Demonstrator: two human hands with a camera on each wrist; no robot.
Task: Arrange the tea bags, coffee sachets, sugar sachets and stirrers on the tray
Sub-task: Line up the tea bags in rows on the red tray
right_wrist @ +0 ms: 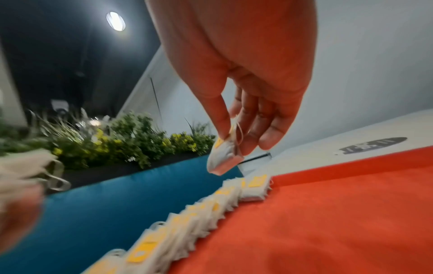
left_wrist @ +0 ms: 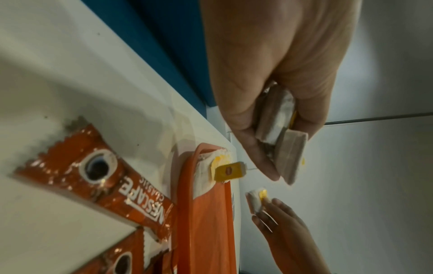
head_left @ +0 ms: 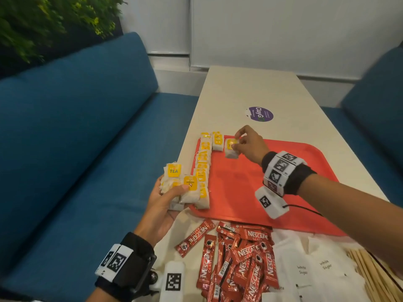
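Note:
A red tray (head_left: 261, 184) lies on the pale table. A row of white tea bags with yellow tags (head_left: 202, 168) runs along its left edge, and one more tea bag (head_left: 218, 141) lies at its far left corner. My right hand (head_left: 244, 142) pinches a single tea bag (head_left: 231, 149) (right_wrist: 225, 157) just above the tray's far left part. My left hand (head_left: 168, 197) grips a bundle of tea bags (head_left: 181, 186) (left_wrist: 279, 129) beside the tray's left rim. Red coffee sachets (head_left: 237, 258), white sugar sachets (head_left: 309, 264) and wooden stirrers (head_left: 370, 271) lie on the table in front of the tray.
A round purple sticker (head_left: 259, 114) sits on the table beyond the tray. Blue sofas (head_left: 76, 138) flank the table on the left and on the right (head_left: 377, 94). Green plants (head_left: 43, 22) stand behind the left sofa.

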